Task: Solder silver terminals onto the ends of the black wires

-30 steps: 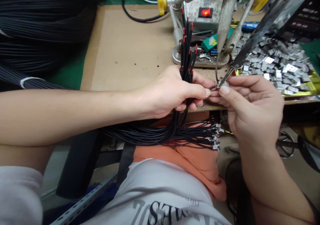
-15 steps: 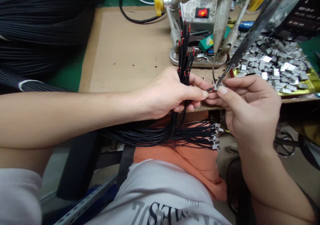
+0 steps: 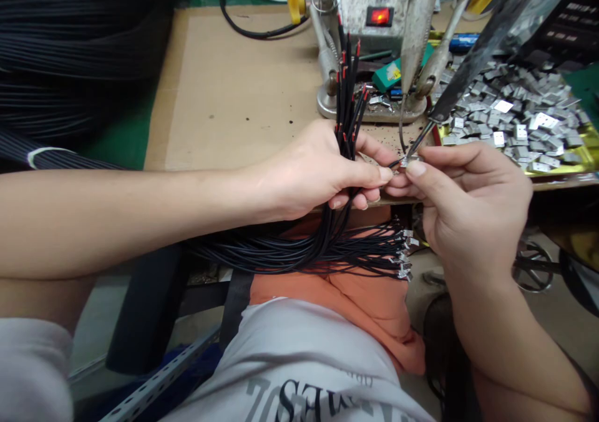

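My left hand (image 3: 349,169) is closed on a bunch of black cables (image 3: 347,107) whose stripped ends show red wires pointing up. Between its thumb and finger one cable end reaches out to the right. My right hand (image 3: 461,188) pinches a small metal connector (image 3: 403,161) against that cable end. A soldering iron tip (image 3: 416,141), fixed in a stand, comes down onto the connector, and a thin solder feed (image 3: 402,128) hangs beside it. Across my lap lie cables (image 3: 304,256) with metal connectors (image 3: 403,256) on their ends.
A yellow tray (image 3: 587,150) heaped with metal connectors (image 3: 528,110) is at the right. The soldering machine (image 3: 367,16), its red switch (image 3: 379,16) lit, stands behind my hands on the cardboard-covered bench (image 3: 224,91). Thick bundles of black cable (image 3: 70,53) fill the left.
Both hands stay nearly in place, the cable end and connector still under the iron tip. The view has shifted slightly.
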`<state>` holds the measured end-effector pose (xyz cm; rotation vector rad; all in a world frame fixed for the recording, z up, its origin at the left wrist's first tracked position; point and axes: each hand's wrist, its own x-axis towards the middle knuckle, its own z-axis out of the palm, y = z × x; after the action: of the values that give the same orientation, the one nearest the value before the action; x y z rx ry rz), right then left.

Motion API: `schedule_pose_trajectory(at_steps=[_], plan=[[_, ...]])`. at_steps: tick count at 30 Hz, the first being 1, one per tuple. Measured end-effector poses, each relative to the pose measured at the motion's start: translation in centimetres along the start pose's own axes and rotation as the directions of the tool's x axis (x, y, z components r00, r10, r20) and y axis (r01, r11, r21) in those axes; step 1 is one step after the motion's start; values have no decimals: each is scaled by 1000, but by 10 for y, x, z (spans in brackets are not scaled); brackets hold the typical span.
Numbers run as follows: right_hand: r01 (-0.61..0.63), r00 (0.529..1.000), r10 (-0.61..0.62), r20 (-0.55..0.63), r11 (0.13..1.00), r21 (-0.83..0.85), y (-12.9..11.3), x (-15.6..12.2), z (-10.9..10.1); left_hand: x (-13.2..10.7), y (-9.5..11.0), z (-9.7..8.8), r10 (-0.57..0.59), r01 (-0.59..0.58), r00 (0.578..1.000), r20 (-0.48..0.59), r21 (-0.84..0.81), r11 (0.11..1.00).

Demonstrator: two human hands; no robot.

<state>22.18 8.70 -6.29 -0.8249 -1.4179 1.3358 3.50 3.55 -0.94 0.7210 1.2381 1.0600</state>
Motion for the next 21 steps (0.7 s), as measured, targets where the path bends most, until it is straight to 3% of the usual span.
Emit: schedule_pose_trajectory(at_steps=[21], plan=[[11,1000,-11,-11,1000,-5,-1,-2,2,-2,-1,-1,18,-18,1000,-4,-2,1000]])
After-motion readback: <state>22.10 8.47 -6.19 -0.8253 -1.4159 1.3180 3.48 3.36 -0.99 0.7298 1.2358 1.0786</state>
